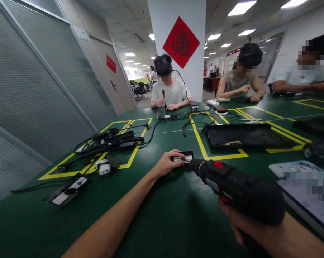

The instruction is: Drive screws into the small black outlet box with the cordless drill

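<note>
My left hand (167, 163) reaches forward over the green table (156, 215) and grips a small black-and-white part (182, 157) that lies flat on it. My right hand (248, 222) is wrapped round the handle of a black electric screwdriver (237, 188) with a red switch. The tool's tip points at the small part and sits right at it. Only a few fingers of the right hand show under the tool's body.
Black chargers and cables (110, 143) lie in a yellow-taped box at the left. A black tray (245, 136) sits ahead on the right, a tablet (307, 190) at the right edge. Three people sit across the table, one holding a screwdriver (163, 95).
</note>
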A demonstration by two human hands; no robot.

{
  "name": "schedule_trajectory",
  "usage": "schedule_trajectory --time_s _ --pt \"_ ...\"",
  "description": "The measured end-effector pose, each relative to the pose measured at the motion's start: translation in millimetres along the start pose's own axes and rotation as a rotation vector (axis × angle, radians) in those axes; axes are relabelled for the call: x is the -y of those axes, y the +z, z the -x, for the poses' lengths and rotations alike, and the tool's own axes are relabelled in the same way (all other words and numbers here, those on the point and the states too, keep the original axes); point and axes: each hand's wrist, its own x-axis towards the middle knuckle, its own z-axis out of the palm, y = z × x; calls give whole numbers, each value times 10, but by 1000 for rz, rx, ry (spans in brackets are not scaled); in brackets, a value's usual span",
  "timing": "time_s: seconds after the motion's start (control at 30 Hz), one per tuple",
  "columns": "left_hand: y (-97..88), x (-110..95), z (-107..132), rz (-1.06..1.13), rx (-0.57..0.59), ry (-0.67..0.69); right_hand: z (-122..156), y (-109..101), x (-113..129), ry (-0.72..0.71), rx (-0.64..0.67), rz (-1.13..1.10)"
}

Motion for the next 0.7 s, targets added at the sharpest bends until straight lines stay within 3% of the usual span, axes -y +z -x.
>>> schedule_trajectory --time_s 0.7 --pt "-9 -9 2 26 11 -11 19 23 -9 13 -70 -38"
